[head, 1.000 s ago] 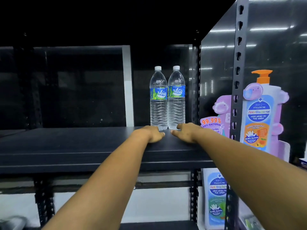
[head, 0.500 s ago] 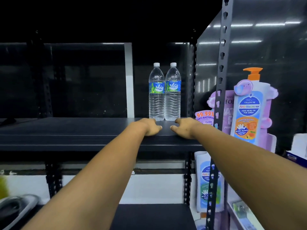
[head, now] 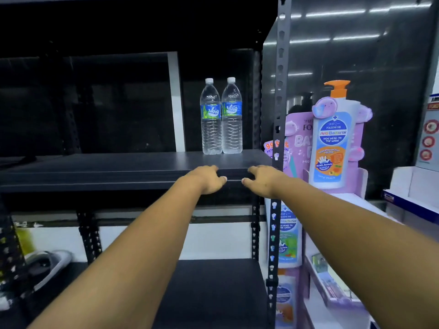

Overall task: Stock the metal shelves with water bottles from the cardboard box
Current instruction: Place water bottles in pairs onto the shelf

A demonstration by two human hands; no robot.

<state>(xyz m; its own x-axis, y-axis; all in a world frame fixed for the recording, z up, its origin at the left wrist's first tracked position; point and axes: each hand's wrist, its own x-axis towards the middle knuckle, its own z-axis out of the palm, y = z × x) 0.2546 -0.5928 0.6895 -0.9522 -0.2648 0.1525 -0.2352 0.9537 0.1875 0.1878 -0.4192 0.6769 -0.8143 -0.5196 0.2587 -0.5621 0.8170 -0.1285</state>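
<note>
Two clear water bottles, the left one (head: 211, 119) and the right one (head: 232, 118), stand upright side by side at the back right of the dark metal shelf (head: 107, 169). Both have white caps and blue-green labels. My left hand (head: 209, 178) and my right hand (head: 260, 179) hover at the shelf's front edge, well in front of the bottles. Both hold nothing and their fingers are relaxed. The cardboard box is out of view.
A grey perforated upright post (head: 280, 115) bounds the shelf on the right. Beyond it stands a purple display with a large pump bottle (head: 333, 136). A lower shelf (head: 213, 293) lies below. A pale object (head: 45, 264) sits at the lower left.
Both hands have drawn back from the bases of the bottles to the front edge of the shelf. The camera has pulled back and tilted down, so the lower shelf shows.
</note>
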